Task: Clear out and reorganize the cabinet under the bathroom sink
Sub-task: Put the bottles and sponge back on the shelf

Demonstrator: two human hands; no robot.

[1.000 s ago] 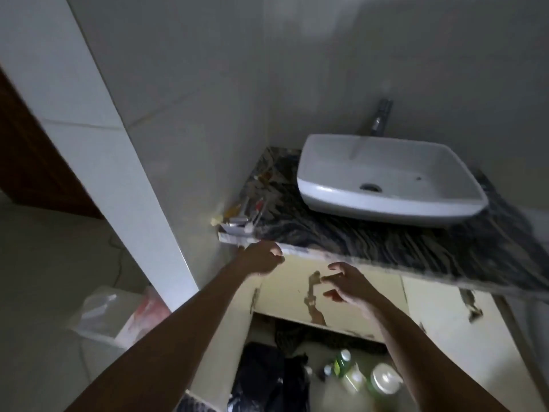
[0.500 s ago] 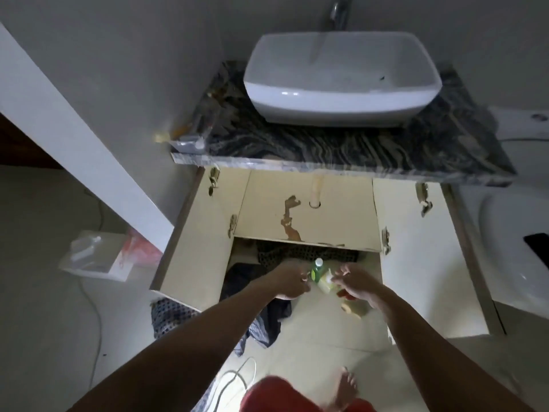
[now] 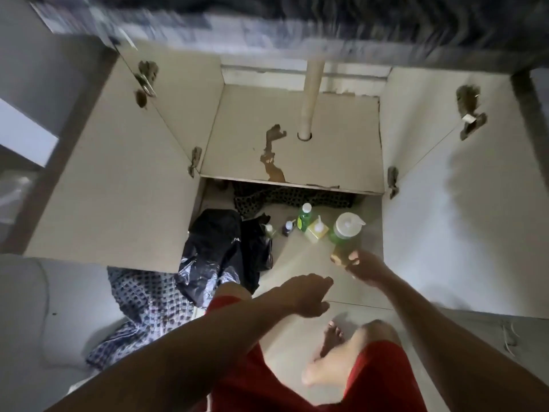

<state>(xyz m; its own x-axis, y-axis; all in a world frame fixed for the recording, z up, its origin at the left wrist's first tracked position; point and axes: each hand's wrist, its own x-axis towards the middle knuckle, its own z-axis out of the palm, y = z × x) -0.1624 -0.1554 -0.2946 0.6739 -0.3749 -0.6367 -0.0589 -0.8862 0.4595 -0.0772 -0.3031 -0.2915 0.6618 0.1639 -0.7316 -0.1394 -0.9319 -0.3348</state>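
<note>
Hands, two, both reaching low toward the open cabinet (image 3: 291,144). I log the right hand (image 3: 365,267) extended furthest, its fingers curled round the base of a green pump bottle (image 3: 344,236) with a white pump top, which stands at the right front of the cabinet floor. Left hand (image 3: 306,294): hovering palm down behind it, fingers loosely bent, holding nothing. Cabinet contents, left to right: black plastic bag (image 3: 219,245) spilling over the front edge, small dark bottle (image 3: 287,228), green bottle (image 3: 303,217) with white cap, yellow bottle (image 3: 317,231). Dotted dark cloth (image 3: 285,197) lies at the back under a stained shelf (image 3: 276,162); a drain pipe (image 3: 309,99) passes through that shelf. Both doors stand open. Checked cloth (image 3: 142,304) lies on the floor, left.
</note>
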